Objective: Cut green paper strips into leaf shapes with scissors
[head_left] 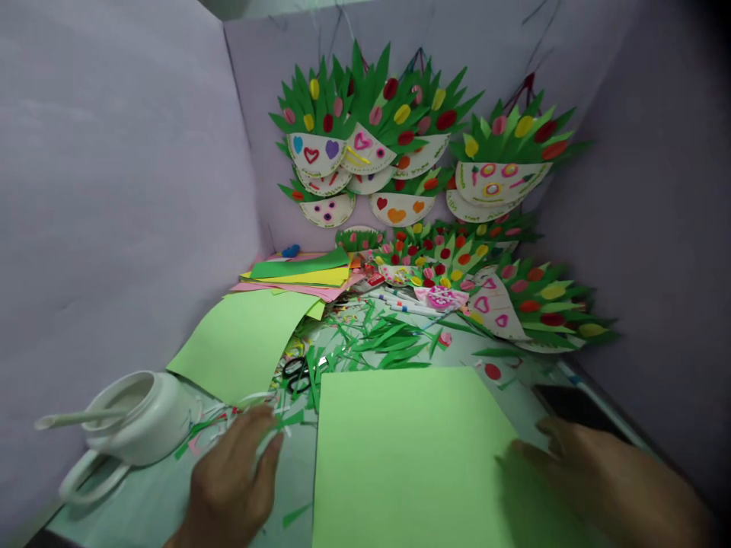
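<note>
A light green paper sheet lies flat on the table in front of me. My right hand rests on its right edge, fingers stretched out flat, holding nothing. My left hand lies on the table just left of the sheet, fingers extended toward paper scraps, also holding nothing. Black-handled scissors lie beyond my left hand, among green cuttings.
A white glue pot with a stick in it stands at the left. A second green sheet and a stack of coloured paper lie behind. Paper flower baskets cover the back wall and table. A dark phone lies at right.
</note>
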Demonstrator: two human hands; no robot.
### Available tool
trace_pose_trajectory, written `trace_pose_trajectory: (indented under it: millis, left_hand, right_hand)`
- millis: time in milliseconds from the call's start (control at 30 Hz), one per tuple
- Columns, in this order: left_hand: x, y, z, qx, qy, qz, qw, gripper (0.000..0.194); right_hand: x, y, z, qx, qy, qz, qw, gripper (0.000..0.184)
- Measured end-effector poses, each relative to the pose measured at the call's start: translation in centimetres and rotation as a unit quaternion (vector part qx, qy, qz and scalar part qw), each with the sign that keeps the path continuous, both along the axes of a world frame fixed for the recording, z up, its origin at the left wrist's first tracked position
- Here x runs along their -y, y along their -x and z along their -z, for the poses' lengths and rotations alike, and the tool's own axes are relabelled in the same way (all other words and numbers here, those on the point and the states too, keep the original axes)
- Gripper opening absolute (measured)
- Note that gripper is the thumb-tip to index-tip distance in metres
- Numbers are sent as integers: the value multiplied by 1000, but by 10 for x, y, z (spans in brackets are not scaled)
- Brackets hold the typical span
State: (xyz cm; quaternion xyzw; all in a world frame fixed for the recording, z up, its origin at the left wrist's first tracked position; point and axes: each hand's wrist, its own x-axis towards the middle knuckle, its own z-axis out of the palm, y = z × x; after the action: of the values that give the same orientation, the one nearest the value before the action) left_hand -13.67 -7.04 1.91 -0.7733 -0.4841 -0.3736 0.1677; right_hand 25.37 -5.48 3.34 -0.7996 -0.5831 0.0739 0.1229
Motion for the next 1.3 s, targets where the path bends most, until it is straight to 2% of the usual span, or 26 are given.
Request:
trace_pose_trajectory:
  millis: [33,100,167,233,367,500,567,733,933,1033,1167,1300]
  left_hand:
    - [-9,6,-4,-12,18,-70,997,23]
    - [-27,12,-10,-39,53,-175,982,32]
    - [-42,15,-12,-59,80,-237,966,41]
    - [-54,16,-12,-76,94,-264,957,47]
    - [-71,18,-9,-108,104,-272,950,52]
    - [-82,16,-10,-109,117,-268,950,51]
    - [-86,14,-12,-104,130,-265,950,53]
    - [-95,11,-21,-101,142,-269,947,50]
    - [-101,12,-34,-130,194,-274,933,48]
    - [-101,11,-41,-141,219,-278,924,48]
    - [-104,7,-52,-146,219,-279,924,47]
    - [-114,1,-65,-148,216,-266,928,46]
  right_hand:
    - [-7,9,-13,29,1,-19,999,23]
    - [-27,37,-40,35,-45,-85,995,31]
    - [-54,77,-62,20,-100,-173,980,31]
    - [-86,122,-74,9,-136,-268,954,31]
    - [-151,202,-69,22,-160,-369,915,41]
    - [-199,247,-55,137,-142,-413,889,53]
    - [-216,257,-52,159,-133,-427,880,53]
    - [-246,258,-61,198,-96,-472,854,35]
    - [-280,248,-86,238,-49,-524,816,22]
    - [-291,247,-103,252,-54,-541,801,23]
    - [-295,249,-121,266,-84,-517,809,31]
    - [-293,250,-127,266,-111,-491,822,34]
